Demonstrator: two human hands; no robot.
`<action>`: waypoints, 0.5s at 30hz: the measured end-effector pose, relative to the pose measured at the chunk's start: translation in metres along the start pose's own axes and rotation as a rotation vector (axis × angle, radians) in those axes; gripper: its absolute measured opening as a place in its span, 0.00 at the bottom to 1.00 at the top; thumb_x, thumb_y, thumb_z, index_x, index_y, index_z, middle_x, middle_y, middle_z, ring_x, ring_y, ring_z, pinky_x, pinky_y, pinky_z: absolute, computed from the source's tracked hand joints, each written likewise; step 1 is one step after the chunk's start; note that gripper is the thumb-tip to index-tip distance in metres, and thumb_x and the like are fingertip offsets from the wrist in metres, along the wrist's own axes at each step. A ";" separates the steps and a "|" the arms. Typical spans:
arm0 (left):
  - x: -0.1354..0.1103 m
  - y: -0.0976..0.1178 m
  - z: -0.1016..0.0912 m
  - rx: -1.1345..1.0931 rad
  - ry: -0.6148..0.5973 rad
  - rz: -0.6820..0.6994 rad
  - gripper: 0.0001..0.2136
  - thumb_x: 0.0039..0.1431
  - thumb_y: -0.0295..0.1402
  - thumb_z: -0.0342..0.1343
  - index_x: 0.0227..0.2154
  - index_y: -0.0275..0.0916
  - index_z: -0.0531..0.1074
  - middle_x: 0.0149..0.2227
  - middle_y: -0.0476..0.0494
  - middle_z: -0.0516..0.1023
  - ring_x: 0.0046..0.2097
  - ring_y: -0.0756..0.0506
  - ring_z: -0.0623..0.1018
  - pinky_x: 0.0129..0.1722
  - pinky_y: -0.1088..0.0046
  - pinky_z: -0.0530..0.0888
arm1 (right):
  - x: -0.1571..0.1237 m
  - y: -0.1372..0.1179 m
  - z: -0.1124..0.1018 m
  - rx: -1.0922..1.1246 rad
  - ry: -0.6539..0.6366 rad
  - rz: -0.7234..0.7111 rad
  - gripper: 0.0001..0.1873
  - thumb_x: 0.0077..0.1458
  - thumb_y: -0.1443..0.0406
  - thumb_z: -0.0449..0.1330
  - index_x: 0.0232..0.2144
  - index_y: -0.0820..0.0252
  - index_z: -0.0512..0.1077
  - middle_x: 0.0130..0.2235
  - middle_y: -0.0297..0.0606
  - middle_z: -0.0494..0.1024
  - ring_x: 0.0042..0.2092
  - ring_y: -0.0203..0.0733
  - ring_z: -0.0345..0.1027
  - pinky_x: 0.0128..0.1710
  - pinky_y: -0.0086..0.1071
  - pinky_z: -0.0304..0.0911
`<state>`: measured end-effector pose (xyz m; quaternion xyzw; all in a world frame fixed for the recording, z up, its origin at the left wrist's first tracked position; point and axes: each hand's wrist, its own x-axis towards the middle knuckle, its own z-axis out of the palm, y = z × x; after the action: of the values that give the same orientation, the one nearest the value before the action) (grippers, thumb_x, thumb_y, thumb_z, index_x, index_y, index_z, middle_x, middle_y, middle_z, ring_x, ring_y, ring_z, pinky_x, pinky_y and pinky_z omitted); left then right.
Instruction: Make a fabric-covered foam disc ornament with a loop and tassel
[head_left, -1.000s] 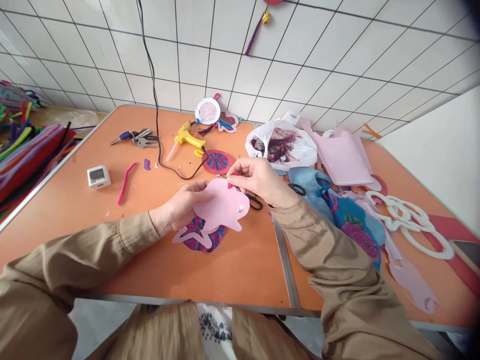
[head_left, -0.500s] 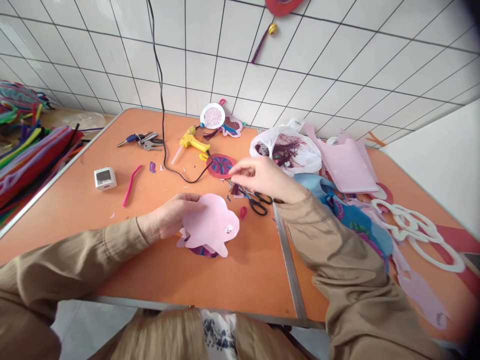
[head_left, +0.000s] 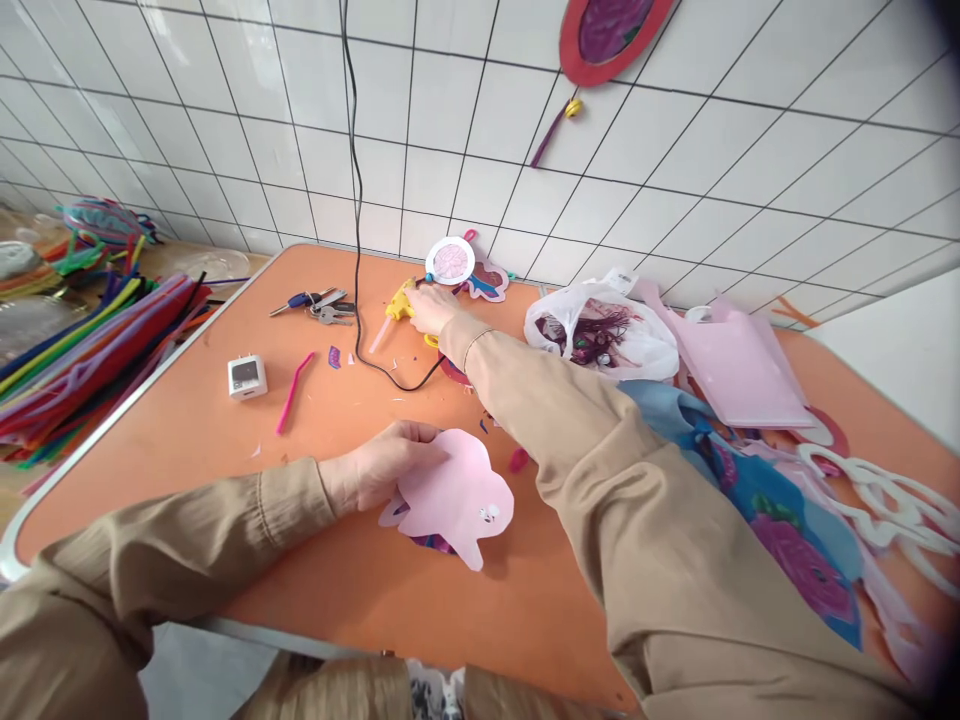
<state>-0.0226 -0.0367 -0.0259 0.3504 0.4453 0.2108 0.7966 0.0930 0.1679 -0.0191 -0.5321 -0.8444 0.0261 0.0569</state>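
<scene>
white-tiled wall [head_left: 300, 110] behind an orange table [head_left: 330, 590]. landmark: yellow glue gun [head_left: 402, 302]. right hand [head_left: 433, 307] on the glue gun, fingers partly hidden; cannot tell if closed round it. left hand [head_left: 386, 463] pinches the edge of a pink paper cutout [head_left: 459, 482], well nearer the wearer than the glue gun. keys [head_left: 332, 312] left of the glue gun, white plastic bag [head_left: 651, 347] to its right, white charger [head_left: 247, 377] left and nearer.

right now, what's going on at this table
A person's left hand holds a pink cutout over the orange table, with a patterned piece partly showing beneath it. The right hand is at the yellow glue gun near the back; whether it has closed on it is hard to tell.
</scene>
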 end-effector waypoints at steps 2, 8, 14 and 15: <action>0.000 0.001 0.000 0.009 -0.009 -0.014 0.14 0.36 0.34 0.69 0.27 0.31 0.78 0.24 0.43 0.75 0.24 0.48 0.73 0.22 0.74 0.64 | -0.001 -0.003 0.001 -0.016 0.008 -0.007 0.25 0.57 0.76 0.57 0.58 0.73 0.66 0.54 0.62 0.74 0.53 0.58 0.72 0.51 0.46 0.66; 0.002 -0.003 -0.002 0.043 -0.022 0.019 0.15 0.37 0.35 0.69 0.29 0.31 0.78 0.24 0.44 0.74 0.24 0.49 0.72 0.22 0.74 0.63 | -0.009 0.012 -0.013 0.047 0.238 -0.136 0.32 0.62 0.73 0.50 0.68 0.65 0.55 0.61 0.56 0.65 0.54 0.54 0.72 0.54 0.44 0.67; 0.001 0.001 -0.006 0.300 -0.093 0.049 0.16 0.43 0.40 0.67 0.32 0.33 0.77 0.25 0.46 0.74 0.24 0.50 0.70 0.22 0.75 0.62 | -0.007 0.057 -0.022 0.214 0.542 -0.206 0.37 0.54 0.73 0.54 0.66 0.66 0.57 0.58 0.53 0.67 0.59 0.53 0.67 0.60 0.48 0.67; 0.000 0.004 -0.007 0.395 -0.085 0.094 0.15 0.44 0.41 0.67 0.32 0.34 0.78 0.26 0.46 0.75 0.24 0.50 0.70 0.22 0.75 0.63 | -0.010 0.064 -0.021 0.245 0.580 -0.225 0.37 0.53 0.72 0.54 0.66 0.65 0.58 0.57 0.51 0.68 0.58 0.52 0.68 0.60 0.49 0.67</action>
<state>-0.0289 -0.0317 -0.0254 0.5286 0.4269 0.1414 0.7199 0.1569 0.1866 -0.0061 -0.4099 -0.8372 -0.0315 0.3608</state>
